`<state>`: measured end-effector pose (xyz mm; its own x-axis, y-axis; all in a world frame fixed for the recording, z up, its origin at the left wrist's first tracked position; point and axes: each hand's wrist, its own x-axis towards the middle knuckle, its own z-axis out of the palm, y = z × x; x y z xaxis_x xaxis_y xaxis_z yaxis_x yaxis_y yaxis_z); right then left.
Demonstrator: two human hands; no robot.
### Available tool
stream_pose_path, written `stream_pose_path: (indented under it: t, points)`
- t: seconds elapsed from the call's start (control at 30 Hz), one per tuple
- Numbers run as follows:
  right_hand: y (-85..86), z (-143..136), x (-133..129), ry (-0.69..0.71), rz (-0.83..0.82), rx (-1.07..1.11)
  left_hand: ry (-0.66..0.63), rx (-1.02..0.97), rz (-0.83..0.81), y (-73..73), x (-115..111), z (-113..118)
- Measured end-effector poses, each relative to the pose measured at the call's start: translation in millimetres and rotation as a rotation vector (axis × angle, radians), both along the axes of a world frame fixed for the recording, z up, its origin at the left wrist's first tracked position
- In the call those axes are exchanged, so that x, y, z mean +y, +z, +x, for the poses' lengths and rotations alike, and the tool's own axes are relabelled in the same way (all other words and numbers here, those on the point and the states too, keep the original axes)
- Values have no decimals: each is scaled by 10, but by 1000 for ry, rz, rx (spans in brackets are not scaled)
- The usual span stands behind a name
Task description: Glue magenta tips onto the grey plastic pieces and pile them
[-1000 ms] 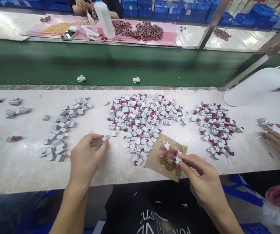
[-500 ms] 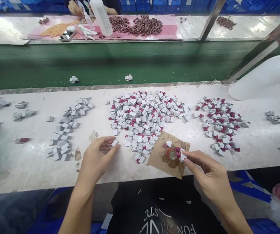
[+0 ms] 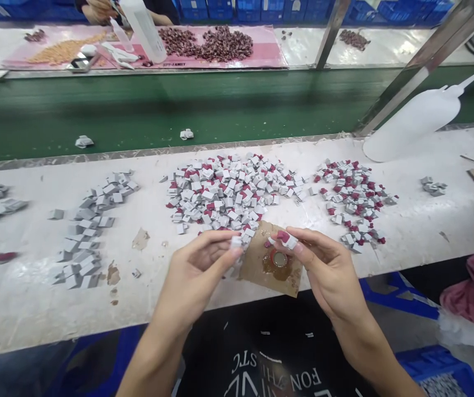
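The left hand (image 3: 199, 266) pinches a white block (image 3: 236, 241); the right hand (image 3: 327, 263) grips a maroon-and-white piece (image 3: 286, 239) near a brown sheet (image 3: 254, 266). Beyond, on the worktop (image 3: 55, 314), a large pile of pieces (image 3: 224, 190) lies between 2 smaller piles (image 3: 356, 201).

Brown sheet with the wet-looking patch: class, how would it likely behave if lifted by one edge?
The brown sheet looks thin, so it would probably feel light and might bend. Its glossy, wet-looking patch could be slick or sticky. The small round piece on it might slide once tilted.
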<state>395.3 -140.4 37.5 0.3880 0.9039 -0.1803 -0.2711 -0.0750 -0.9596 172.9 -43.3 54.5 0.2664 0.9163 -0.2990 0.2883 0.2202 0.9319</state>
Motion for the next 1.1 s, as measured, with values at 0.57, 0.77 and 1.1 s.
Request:
stream_pose_path:
  t: [0.57,0.77,1.1]
  points:
    - [202,100,89,157,99,-117,-248,-402,-37,129,11,461]
    - [213,352,274,210,85,-113,-489,-227,66,290,482,630]
    - [55,1866,1965,-213,-256,-1157,-121,233,322,91,2608,1920]
